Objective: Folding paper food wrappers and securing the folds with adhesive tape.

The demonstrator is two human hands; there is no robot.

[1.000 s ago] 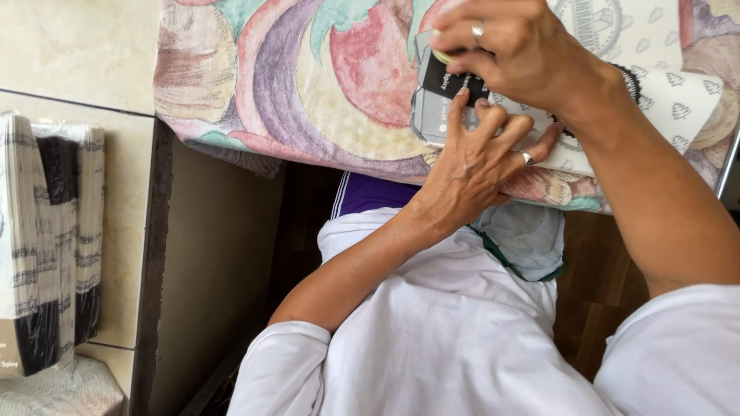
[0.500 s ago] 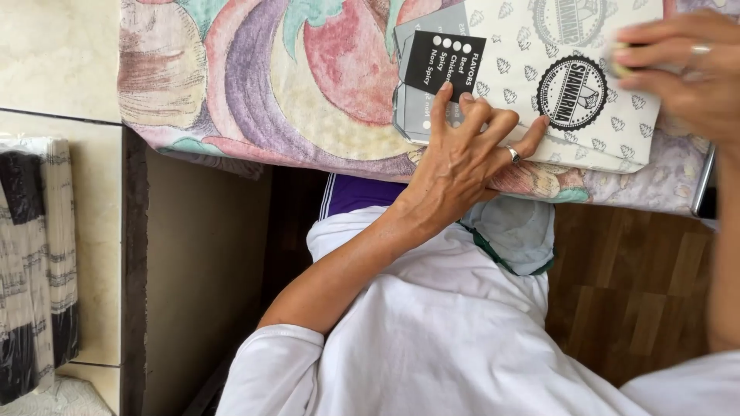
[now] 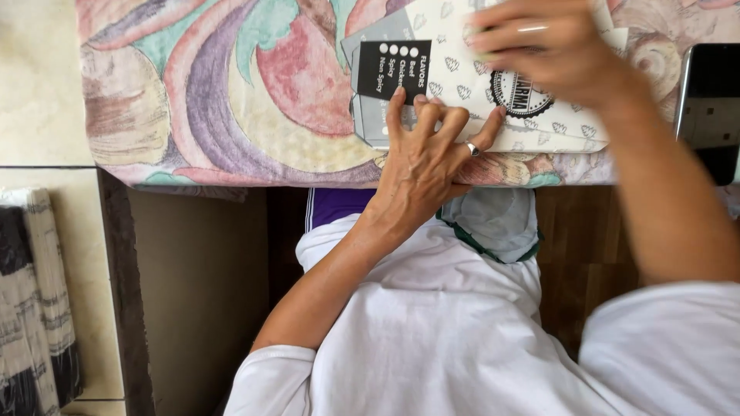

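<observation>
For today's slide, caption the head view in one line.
Left hand presses a patterned paper packet on a floral tablecloth; right hand hovers above.

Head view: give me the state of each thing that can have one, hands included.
Paper bag: lying flat on the tablecloth, pinned by both hands.
Left hand: fingertips pressed on the bag's near edge.
Right hand: resting on top of the bag, blurred.
Phone: on the table, screen dark.
Tablecloth: spread, edge hanging over.
</observation>
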